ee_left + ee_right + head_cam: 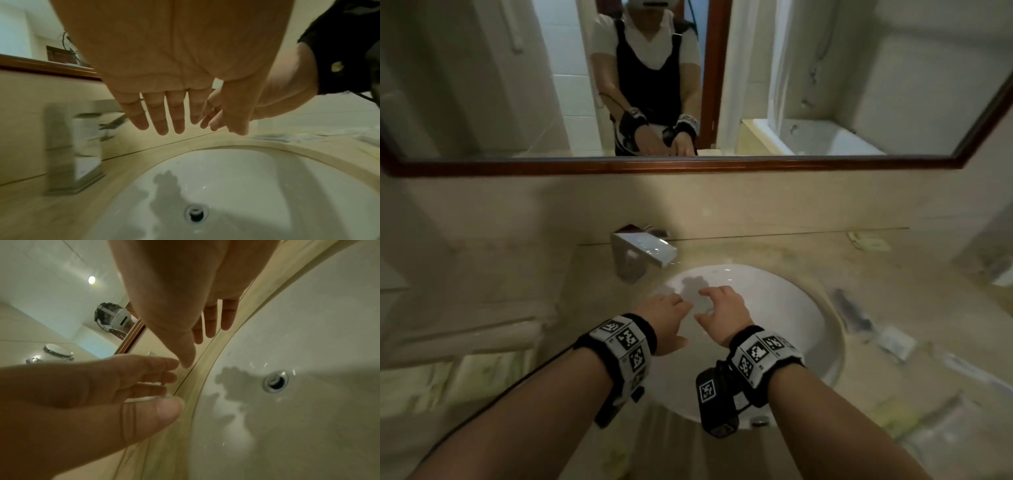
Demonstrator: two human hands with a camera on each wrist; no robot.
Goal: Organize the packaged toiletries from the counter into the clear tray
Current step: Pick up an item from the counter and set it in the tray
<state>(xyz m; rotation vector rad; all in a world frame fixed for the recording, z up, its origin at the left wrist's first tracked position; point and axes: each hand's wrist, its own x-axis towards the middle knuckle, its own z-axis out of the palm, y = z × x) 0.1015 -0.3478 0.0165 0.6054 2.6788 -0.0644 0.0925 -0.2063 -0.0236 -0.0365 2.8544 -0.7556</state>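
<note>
Both hands over the white sink basin (808, 329), holding nothing. Left hand (666, 317) with fingers straight and slightly spread, palm down, plainly empty in the left wrist view (164, 78). Right hand (722, 310) likewise loose and empty, fingers extended and relaxed, thumb apart from them in the right wrist view (174, 288). Hands close together, nearly side by side, apparently not touching.

Packaged toiletries (890, 339) lying on the beige counter (893, 291) to the right of the basin: a dark elongated packet, a pale packet, some clear wrappers, all motion-blurred, so count and kinds not readable. Another small flat pale packet (868, 241) near the back wall. Same cluster faintly visible at the right edge of the left wrist view (308, 135).

Clear tray: not identifiable in any view; possibly off frame or lost in blur. Cannot tell.

Chrome faucet (640, 250) behind the basin on the left; drain (196, 212) below the hands.

Judged step: very start, or a pause between picks; nothing grasped, nothing visibly placed.

Judged next move: locate the tray first, then shift the right hand rightward off the basin to the nearest packet. Flat, slippery wrappers likely needing a fingertip pinch at an edge, not a palm grab.
</note>
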